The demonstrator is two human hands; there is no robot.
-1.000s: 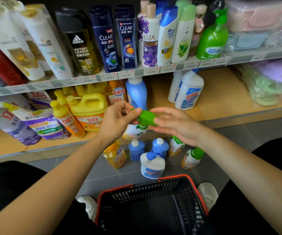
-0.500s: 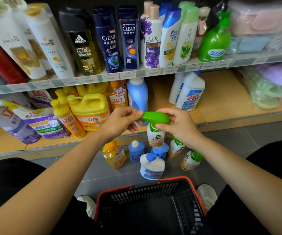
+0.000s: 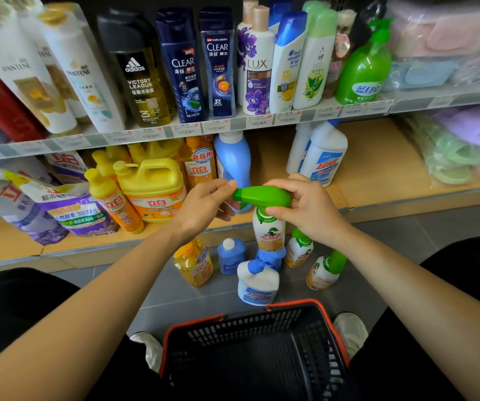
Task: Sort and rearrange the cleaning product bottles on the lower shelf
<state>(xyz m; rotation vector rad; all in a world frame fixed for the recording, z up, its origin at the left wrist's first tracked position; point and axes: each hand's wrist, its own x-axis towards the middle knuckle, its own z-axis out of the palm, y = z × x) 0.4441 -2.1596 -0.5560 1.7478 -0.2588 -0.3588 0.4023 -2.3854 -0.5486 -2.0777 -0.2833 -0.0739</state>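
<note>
A black shopping basket (image 3: 296, 305) with an orange-red rim sits nearest, between the person's knees; just beyond it a cluster of bottles stands on the grey floor: a white bottle with a blue cap (image 3: 257, 285), a yellow dish-soap bottle (image 3: 194, 264), a small blue bottle (image 3: 230, 257), and two white bottles with green tops (image 3: 299, 251) to the right, the outer one tilted. Above this cluster, in front of the lower shelf's edge, both hands hold a green-headed spray bottle (image 3: 267, 230) upright in the air; the left hand (image 3: 204, 204) pinches the nozzle tip between thumb and fingertips; the right hand (image 3: 308, 206) curls round the back of the green trigger head, thumb at the neck. Behind them the lower shelf (image 3: 377, 169) carries purple refill pouches (image 3: 68, 212) at the left, then orange squeeze bottles (image 3: 117, 201), a yellow handled jug (image 3: 152, 189), a tall blue bottle (image 3: 233, 160), and two white bottles with blue labels (image 3: 324, 157); farthest, the upper shelf (image 3: 146, 134) holds Pantene bottles (image 3: 82, 76), an adidas body-wash bottle (image 3: 137, 73), Clear shampoo bottles (image 3: 218, 65), a Lux bottle (image 3: 257, 70) and a green pump bottle (image 3: 363, 70).
</note>
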